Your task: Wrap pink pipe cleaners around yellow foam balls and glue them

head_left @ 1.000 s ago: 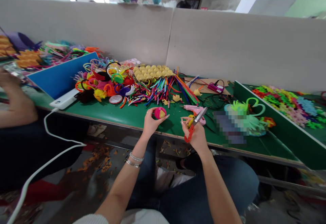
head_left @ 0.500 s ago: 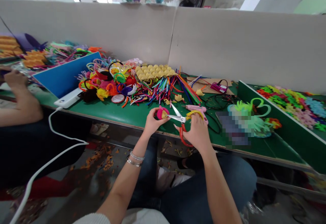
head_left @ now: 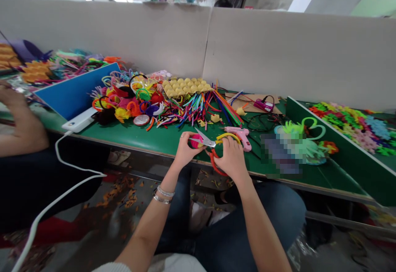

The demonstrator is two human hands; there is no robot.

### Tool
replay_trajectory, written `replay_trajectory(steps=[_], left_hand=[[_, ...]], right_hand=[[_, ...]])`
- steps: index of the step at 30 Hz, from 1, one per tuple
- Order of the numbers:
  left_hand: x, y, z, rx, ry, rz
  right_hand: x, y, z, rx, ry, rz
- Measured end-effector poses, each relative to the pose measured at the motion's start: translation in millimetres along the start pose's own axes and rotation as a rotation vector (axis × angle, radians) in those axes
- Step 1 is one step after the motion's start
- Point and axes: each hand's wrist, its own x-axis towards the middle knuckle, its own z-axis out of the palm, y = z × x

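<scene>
My left hand (head_left: 187,151) pinches a small bright pink fuzzy piece (head_left: 195,140) with a bit of yellow at its lower side, close to the table's front edge. My right hand (head_left: 232,156) grips a pair of scissors (head_left: 211,143) with one yellow and one red handle loop. Their blades are parted and point left, lying across the pink piece. Whether the blades cut into it cannot be made out. Just beyond my right hand, a pink glue gun (head_left: 239,133) lies on the green table (head_left: 145,140).
Colourful pipe cleaners (head_left: 198,106) and a yellow egg-carton sheet (head_left: 185,86) lie behind the hands. A blue divider (head_left: 77,92) and white power strip (head_left: 79,122) stand left, beside a co-worker's arm (head_left: 24,123). Right are a green fuzzy craft (head_left: 297,133) and a green divider (head_left: 334,152).
The scissors and my right hand have moved left, so the blades now cross the pink piece. My left hand has turned it, and less of its yellow part shows.
</scene>
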Motion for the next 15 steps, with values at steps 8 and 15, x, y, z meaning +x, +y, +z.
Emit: replay_trajectory(steps=[8, 15], left_hand=[[-0.7, 2.4, 0.6, 0.054, -0.011, 0.003], [-0.8, -0.6, 0.8, 0.028, -0.068, 0.001]], right_hand=[[-0.6, -2.4, 6.2, 0.014, 0.059, 0.003], [0.4, -3.8, 1.8, -0.003, 0.010, 0.005]])
